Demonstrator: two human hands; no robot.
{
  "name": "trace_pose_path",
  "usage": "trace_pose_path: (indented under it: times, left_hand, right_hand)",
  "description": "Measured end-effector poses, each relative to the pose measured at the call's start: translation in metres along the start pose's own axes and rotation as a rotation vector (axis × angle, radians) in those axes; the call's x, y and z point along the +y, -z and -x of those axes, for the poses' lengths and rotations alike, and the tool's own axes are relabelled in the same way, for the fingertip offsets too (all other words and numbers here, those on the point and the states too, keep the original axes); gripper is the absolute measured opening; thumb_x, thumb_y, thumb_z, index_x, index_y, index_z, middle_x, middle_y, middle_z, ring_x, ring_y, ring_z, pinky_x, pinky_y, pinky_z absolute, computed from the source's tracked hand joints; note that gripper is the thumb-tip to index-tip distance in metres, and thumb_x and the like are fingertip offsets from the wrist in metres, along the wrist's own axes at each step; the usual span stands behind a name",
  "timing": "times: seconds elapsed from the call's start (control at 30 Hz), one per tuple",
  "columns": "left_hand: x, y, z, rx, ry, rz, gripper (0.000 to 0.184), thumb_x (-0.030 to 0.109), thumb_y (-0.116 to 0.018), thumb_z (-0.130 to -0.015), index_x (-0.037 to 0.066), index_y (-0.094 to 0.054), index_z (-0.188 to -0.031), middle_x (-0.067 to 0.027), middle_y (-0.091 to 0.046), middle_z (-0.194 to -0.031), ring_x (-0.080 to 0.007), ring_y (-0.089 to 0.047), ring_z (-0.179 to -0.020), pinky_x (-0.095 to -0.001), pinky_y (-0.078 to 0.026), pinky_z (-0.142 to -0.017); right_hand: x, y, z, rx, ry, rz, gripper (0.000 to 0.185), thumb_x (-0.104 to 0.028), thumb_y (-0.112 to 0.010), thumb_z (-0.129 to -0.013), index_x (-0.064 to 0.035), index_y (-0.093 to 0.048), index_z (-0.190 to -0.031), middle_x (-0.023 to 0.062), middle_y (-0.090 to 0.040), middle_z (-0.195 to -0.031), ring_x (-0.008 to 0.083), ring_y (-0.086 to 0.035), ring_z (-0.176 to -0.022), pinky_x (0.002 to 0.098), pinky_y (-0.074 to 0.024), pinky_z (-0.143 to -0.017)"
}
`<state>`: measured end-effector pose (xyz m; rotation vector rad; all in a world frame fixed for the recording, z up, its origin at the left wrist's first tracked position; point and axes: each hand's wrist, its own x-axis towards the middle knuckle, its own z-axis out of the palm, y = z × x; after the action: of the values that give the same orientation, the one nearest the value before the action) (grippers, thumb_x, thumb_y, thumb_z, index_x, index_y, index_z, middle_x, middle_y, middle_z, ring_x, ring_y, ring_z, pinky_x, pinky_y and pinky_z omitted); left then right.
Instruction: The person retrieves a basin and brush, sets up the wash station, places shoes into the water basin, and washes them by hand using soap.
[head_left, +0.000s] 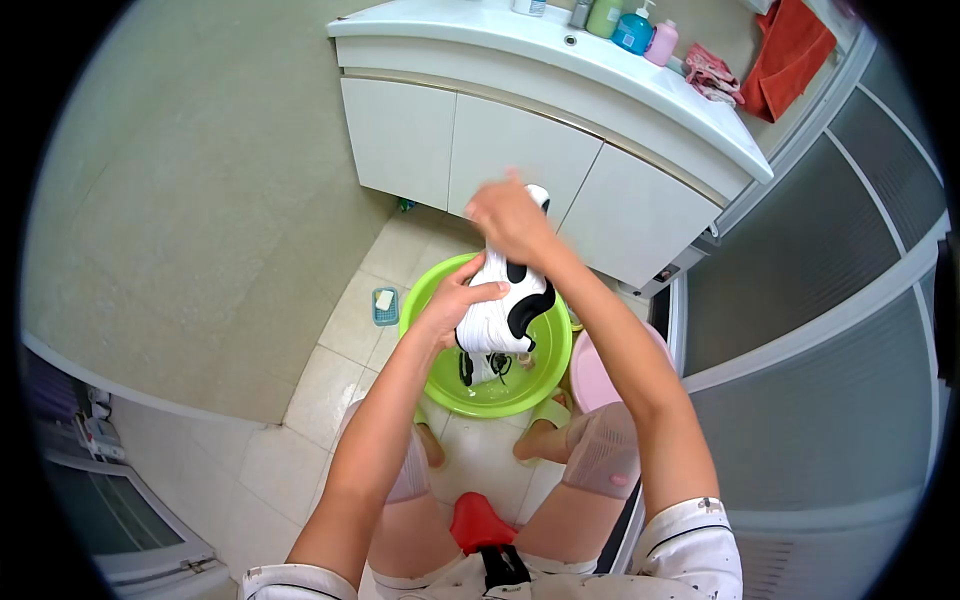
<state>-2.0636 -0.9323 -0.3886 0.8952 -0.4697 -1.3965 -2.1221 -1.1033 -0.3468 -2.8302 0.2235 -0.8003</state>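
At the far left a plain wall point(190, 230) curves down to the tiled floor point(325, 395), where a small blue dish point(378, 318) with a bar of soap point(384, 299) sits just beside the green basin point(482, 409). The left hand point(455, 303) comes next, closed on the side of a white-and-black shoe point(495, 325), its thumb laid across the white upper and its other fingers partly hidden. The shoe is held up over the basin, between the two hands, tilted, with its far end pointing towards the cabinet point(520, 155). The right hand point(508, 222) lies across that far end with its fingers bent; it is blurred, so I cannot tell whether it grips the shoe or something small against it. Below, a second shoe point(484, 368) with black laces lies inside the basin. For room, bare tiles stretch left of the basin towards the wall, giving the left side the wider margin. Ahead, the cabinet front stands close beyond the right hand. On the right, a pink basin point(610, 375) crowds against the green rim, partly behind the right forearm, and past it the frosted sliding door point(790, 260) closes off that side.
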Motion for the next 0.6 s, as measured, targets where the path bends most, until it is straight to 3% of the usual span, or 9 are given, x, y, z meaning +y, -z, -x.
trace_pose_path:
  times: [0.03,0.07,0.2,0.3,0.33,0.37,0.43,0.53,0.6]
  left_hand:
    - [-0.002,0.002,0.0,-0.008,0.001,-0.02,0.085,0.003,-0.075,-0.082,0.001,-0.028,-0.153,-0.0145,-0.062,-0.125,-0.0192,-0.067,-0.1,-0.036,-0.057,-0.083]
    - [-0.003,0.004,0.0,-0.009,0.011,-0.016,0.086,0.003,-0.076,-0.081,0.001,-0.029,-0.153,-0.0151,-0.062,-0.125,-0.0194,-0.068,-0.1,-0.0363,-0.057,-0.083]
    - [-0.004,-0.002,0.007,0.038,-0.013,0.016,0.088,0.005,-0.077,-0.08,0.002,-0.029,-0.153,-0.0152,-0.063,-0.125,-0.0184,-0.067,-0.101,-0.0348,-0.056,-0.084]
    - [0.0,-0.001,0.01,0.056,-0.017,-0.052,0.088,0.004,-0.077,-0.08,0.002,-0.028,-0.154,-0.0146,-0.062,-0.126,-0.0183,-0.067,-0.102,-0.0342,-0.055,-0.085]
    - [0.0,-0.001,0.01,0.05,-0.016,-0.034,0.088,0.004,-0.077,-0.081,0.002,-0.028,-0.154,-0.0146,-0.062,-0.127,-0.0184,-0.067,-0.102,-0.034,-0.055,-0.085]
    - [0.001,0.001,0.01,0.042,-0.022,-0.019,0.088,0.004,-0.077,-0.081,0.002,-0.028,-0.154,-0.0146,-0.061,-0.127,-0.0186,-0.067,-0.102,-0.0339,-0.055,-0.086]
    - [-0.001,0.002,0.01,0.039,-0.021,-0.011,0.088,0.005,-0.076,-0.081,0.002,-0.027,-0.154,-0.0147,-0.061,-0.127,-0.0188,-0.067,-0.102,-0.0339,-0.055,-0.086]
    - [0.001,-0.001,0.01,0.045,-0.016,-0.023,0.088,0.006,-0.075,-0.083,0.002,-0.025,-0.154,-0.0154,-0.061,-0.127,-0.0193,-0.067,-0.102,-0.0341,-0.055,-0.085]
    - [0.0,-0.004,0.015,0.05,-0.013,-0.009,0.087,0.006,-0.074,-0.084,0.001,-0.024,-0.155,-0.0159,-0.061,-0.127,-0.0196,-0.066,-0.103,-0.0341,-0.055,-0.085]
  right_hand:
    - [-0.017,0.006,0.001,-0.166,0.131,0.021,0.037,-0.029,-0.046,-0.099,-0.0079,-0.072,-0.083,0.0123,-0.068,-0.092,0.0329,-0.062,-0.096,0.0547,-0.0254,-0.114]
    - [-0.018,0.009,-0.001,-0.303,0.097,0.141,0.035,-0.03,-0.048,-0.096,-0.0061,-0.073,-0.086,0.0122,-0.069,-0.089,0.0336,-0.064,-0.092,0.0518,-0.0377,-0.105]
    - [0.023,0.021,-0.013,-0.114,-0.412,-0.024,0.039,-0.034,-0.05,-0.09,-0.0008,-0.07,-0.085,0.0191,-0.069,-0.096,0.0397,-0.064,-0.084,0.0497,-0.0509,-0.08]
    - [0.019,0.029,-0.015,-0.131,-0.503,-0.155,0.037,-0.032,-0.049,-0.091,-0.0023,-0.071,-0.084,0.019,-0.069,-0.094,0.0382,-0.064,-0.088,0.0501,-0.0473,-0.09]
    - [0.006,0.017,-0.009,0.041,-0.212,-0.03,0.035,-0.03,-0.05,-0.091,-0.0034,-0.072,-0.083,0.017,-0.07,-0.091,0.0361,-0.064,-0.091,0.0521,-0.0401,-0.098]
    - [-0.006,0.009,0.002,-0.033,-0.035,0.015,0.034,-0.027,-0.047,-0.092,-0.0049,-0.072,-0.082,0.0154,-0.069,-0.099,0.0329,-0.061,-0.098,0.056,-0.0303,-0.107]
    - [-0.01,0.005,0.009,-0.1,0.032,0.022,0.031,-0.025,-0.049,-0.092,-0.0048,-0.072,-0.087,0.0144,-0.069,-0.099,0.0325,-0.061,-0.099,0.0517,-0.0346,-0.105]
    - [0.035,0.008,-0.001,0.0,-0.374,-0.268,0.031,-0.026,-0.05,-0.094,-0.0047,-0.072,-0.091,0.0143,-0.068,-0.099,0.0333,-0.06,-0.103,0.0482,-0.0361,-0.104]
    - [0.044,-0.001,0.002,0.114,-0.414,-0.213,0.028,-0.025,-0.052,-0.093,-0.0033,-0.07,-0.098,0.0155,-0.068,-0.105,0.0341,-0.059,-0.107,0.0477,-0.0377,-0.101]
